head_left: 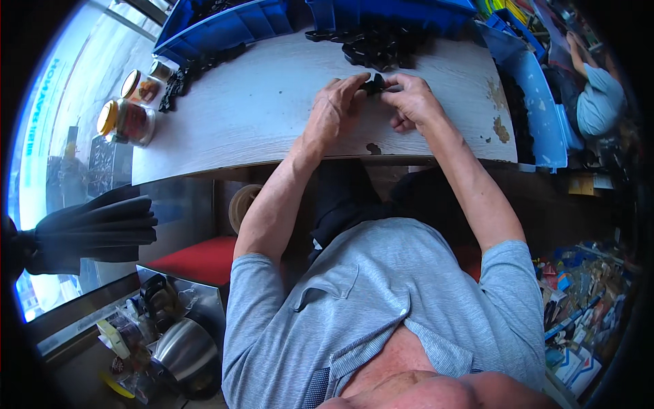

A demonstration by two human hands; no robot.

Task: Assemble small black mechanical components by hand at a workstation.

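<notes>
A small black part (372,84) is held between my two hands, just above the light wood-grain table (259,116); its exact kind is too small to make out. My left hand (338,99) grips it from the left with thumb and forefinger. From the right, my right hand (411,100) pinches it, the other fingers curled under. Just beyond my hands lies a heap of black parts (381,49). More black pieces (178,85) trail along the table's left side.
Two blue bins (228,31) (402,12) stand at the table's far side. A lighter blue crate (545,116) is at the right edge. Lidded jars (129,121) stand at the left. A folded black umbrella (95,228) hangs lower left, above a metal kettle (185,347). Another person (599,99) sits far right.
</notes>
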